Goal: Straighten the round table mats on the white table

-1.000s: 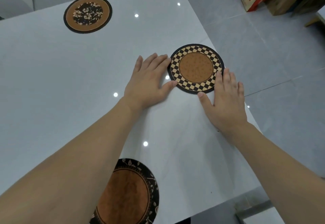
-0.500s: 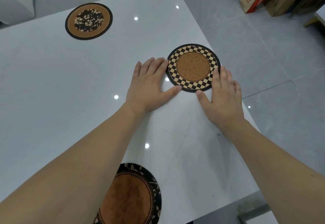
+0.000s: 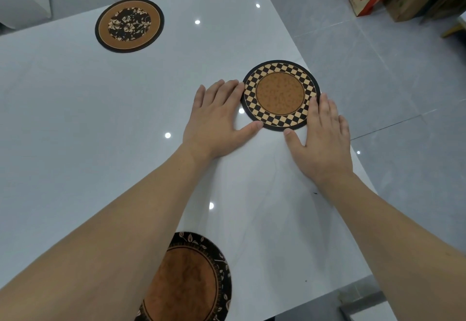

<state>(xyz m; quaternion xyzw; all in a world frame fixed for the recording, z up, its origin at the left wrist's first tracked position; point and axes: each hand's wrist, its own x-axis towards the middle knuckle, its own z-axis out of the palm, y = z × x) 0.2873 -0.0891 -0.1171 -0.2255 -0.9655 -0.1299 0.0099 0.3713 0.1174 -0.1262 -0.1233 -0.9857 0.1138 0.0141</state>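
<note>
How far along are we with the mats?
In hand: both palms lie flat on the white table, left hand and right hand bracketing the round checker-rimmed mat. The far floral-centred mat and near leaf-rimmed mat lie untouched; whether either is done, I cannot tell.

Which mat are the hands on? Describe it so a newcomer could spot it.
Start at the white table and go to its right edge. The checkered mat lies there, flat between the left hand and the right hand. Only it has a black-and-tan checkerboard ring around a plain brown centre.
</note>
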